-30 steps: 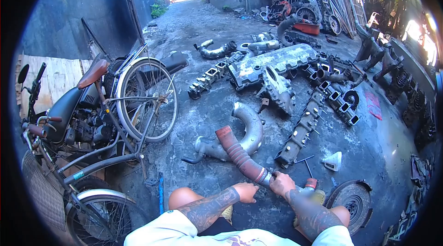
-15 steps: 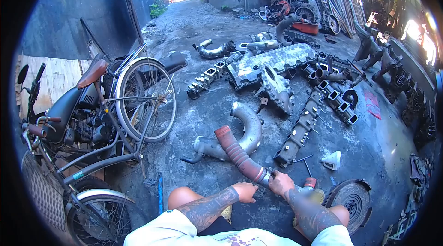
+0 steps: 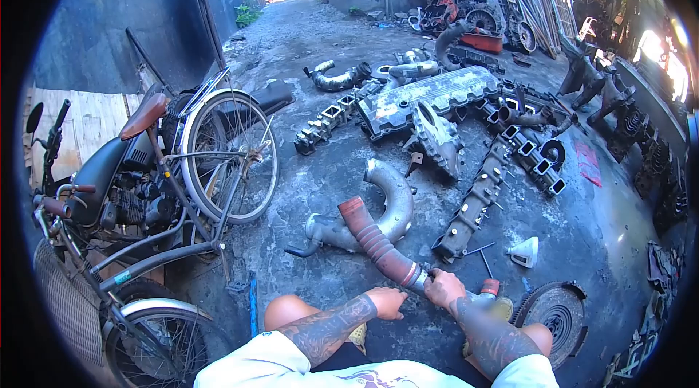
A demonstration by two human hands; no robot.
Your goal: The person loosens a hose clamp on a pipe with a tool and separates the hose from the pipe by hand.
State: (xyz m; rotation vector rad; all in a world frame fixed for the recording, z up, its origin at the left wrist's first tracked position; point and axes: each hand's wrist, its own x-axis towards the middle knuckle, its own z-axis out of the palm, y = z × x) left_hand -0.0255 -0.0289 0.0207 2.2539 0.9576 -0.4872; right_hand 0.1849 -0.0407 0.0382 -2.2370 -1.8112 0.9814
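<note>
My right hand (image 3: 444, 289) is closed around the metal middle of a pipe, just beside the clamp of its ribbed red hose (image 3: 375, 238). The hose points up and left, and a short red rubber end (image 3: 489, 287) shows on the pipe's other side. My left hand (image 3: 387, 303) hangs above the ground left of the pipe, its fingers curled; whatever they hold, if anything, is hidden. Just beyond the hose lies a curved grey metal pipe (image 3: 397, 202). A T-handle wrench (image 3: 484, 257) and a white funnel-shaped piece (image 3: 523, 252) lie to the right.
A toothed flywheel (image 3: 557, 322) lies by my right knee. Ahead are a long engine manifold (image 3: 473, 202), a valve cover (image 3: 429, 100) and several metal parts. A bicycle (image 3: 229, 155) and a motorcycle (image 3: 124, 177) stand at left. A blue bar (image 3: 253, 304) lies near my left knee.
</note>
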